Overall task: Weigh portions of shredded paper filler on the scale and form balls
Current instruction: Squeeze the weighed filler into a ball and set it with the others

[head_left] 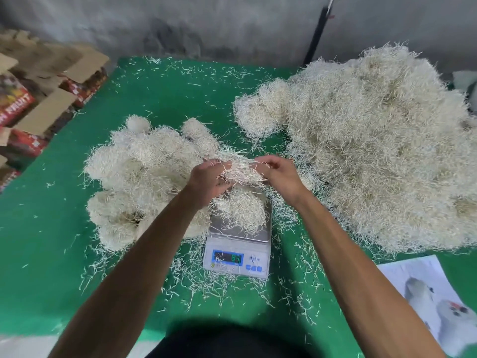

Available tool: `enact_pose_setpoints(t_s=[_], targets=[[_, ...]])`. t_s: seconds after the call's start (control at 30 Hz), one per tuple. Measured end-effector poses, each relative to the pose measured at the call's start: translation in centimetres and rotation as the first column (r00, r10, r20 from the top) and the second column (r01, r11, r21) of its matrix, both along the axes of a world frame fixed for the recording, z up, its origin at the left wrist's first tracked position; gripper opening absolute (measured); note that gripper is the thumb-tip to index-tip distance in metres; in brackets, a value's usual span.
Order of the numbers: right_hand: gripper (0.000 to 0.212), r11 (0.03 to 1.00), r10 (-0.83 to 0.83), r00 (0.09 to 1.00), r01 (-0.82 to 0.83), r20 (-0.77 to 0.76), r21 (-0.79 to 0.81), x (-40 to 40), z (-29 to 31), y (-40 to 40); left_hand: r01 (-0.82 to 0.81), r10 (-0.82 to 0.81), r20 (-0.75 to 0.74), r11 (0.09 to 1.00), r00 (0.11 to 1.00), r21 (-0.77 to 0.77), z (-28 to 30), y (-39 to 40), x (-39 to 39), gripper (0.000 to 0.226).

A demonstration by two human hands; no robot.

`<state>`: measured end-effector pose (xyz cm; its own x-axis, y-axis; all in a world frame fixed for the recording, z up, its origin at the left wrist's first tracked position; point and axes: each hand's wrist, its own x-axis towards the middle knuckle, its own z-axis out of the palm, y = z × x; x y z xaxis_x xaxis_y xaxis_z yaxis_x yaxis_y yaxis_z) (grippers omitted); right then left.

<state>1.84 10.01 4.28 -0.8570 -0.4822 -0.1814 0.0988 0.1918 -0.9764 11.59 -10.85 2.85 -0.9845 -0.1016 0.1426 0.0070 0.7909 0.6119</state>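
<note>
Left hand (209, 177) and right hand (277, 174) both pinch a tuft of shredded paper (241, 169) just above the scale (238, 248), which already carries a small heap (241, 211). Looks featherlight, springy, sheds strands; best cupped from both sides, squeezed loosely

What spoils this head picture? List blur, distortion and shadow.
Head view: wide-angle bending curves the green table edges; the scale readout is too soft to read surely; the boxes at left are blurred; a dark shadow lies at bottom centre.
</note>
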Motion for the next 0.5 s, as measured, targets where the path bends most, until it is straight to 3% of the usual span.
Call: enact_pose_setpoints(t_s=[0.17, 0.3, 0.37, 0.4, 0.43, 0.5], targets=[[0.017, 0.999, 0.035, 0.999, -0.035, 0.011, -0.014, 1.4, -1.0, -0.5, 0.047, -0.052, 0.048, 0.993, 0.997, 0.107, -2.2, -0.1, 1.1, 0.084], [0.018, 0.999, 0.006, 1.000, -0.007, -0.016, -0.042, 2.0, -0.9, -1.1, -0.004, -0.040, 0.158, 0.963, 0.987, 0.268, -2.3, -0.2, 1.6, 0.075], [0.018, 1.000, -0.020, 0.995, 0.020, -0.096, -0.006, 2.1, -0.9, -1.2, -0.199, 0.065, 0.255, 0.816, 0.965, 0.543, -1.8, 0.2, 1.3, 0.045], [0.017, 0.999, -0.019, 0.990, 0.023, -0.142, 0.033, 2.1, -1.1, -1.2, -0.341, 0.136, 0.359, 0.721, 0.923, 0.603, -2.0, 0.3, 1.0, 0.042], [0.018, 0.995, 0.008, 0.981, 0.012, -0.192, 0.103, 2.0, -1.5, -1.2, -0.424, 0.188, 0.422, 0.692, 0.887, 0.584, -2.4, 0.4, 1.0, 0.041], [0.027, 0.937, 0.134, 0.948, -0.027, -0.288, 0.348, 2.0, -2.4, -1.1, -0.438, 0.257, 0.420, 0.794, 0.870, 0.422, -3.2, 0.3, 1.3, 0.030]])
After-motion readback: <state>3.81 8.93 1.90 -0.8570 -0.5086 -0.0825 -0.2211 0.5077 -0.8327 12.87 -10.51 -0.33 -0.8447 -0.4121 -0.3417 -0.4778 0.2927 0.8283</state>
